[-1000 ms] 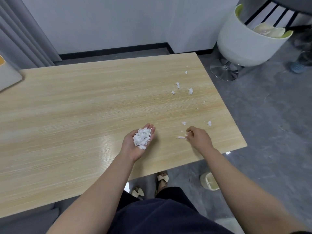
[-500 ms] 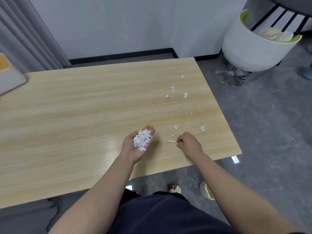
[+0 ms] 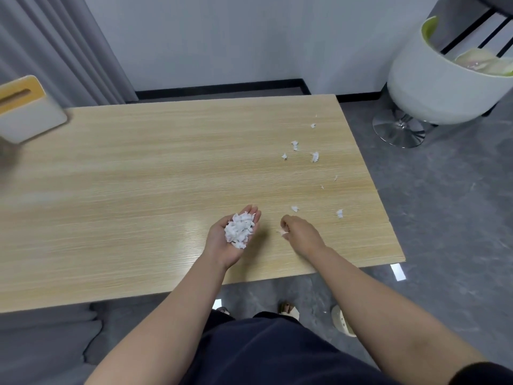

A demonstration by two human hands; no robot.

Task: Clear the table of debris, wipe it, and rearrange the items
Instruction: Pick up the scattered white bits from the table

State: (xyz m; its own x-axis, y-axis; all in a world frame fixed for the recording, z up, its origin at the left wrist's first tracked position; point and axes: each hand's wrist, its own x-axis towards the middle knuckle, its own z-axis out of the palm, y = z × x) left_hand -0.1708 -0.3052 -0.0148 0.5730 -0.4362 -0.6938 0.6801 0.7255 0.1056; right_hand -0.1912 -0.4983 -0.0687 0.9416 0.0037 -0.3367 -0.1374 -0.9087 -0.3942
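Left hand (image 3: 231, 240): palm up and cupped over the table, fingers relaxed — it carries a pile of white paper scraps (image 3: 239, 230).
Right hand (image 3: 301, 234): knuckles up, just to the 3 o'clock side of the left hand, fingers curled; thumb and fingertips pinch one small scrap (image 3: 282, 232) close to the table top.
Loose scraps: two bits (image 3: 294, 208) lie just beyond the right hand at 12 to 2 o'clock; a cluster of scraps (image 3: 295, 145) sits farther out at 1 o'clock, toward the table's far right corner.
Table (image 3: 138, 176): light wood grain.
Tissue box (image 3: 26, 109): on the far left edge, at 10 o'clock — white body, wooden slotted lid.
Chair (image 3: 433, 90): white tub seat on the floor past the table's right corner, at 2 o'clock.
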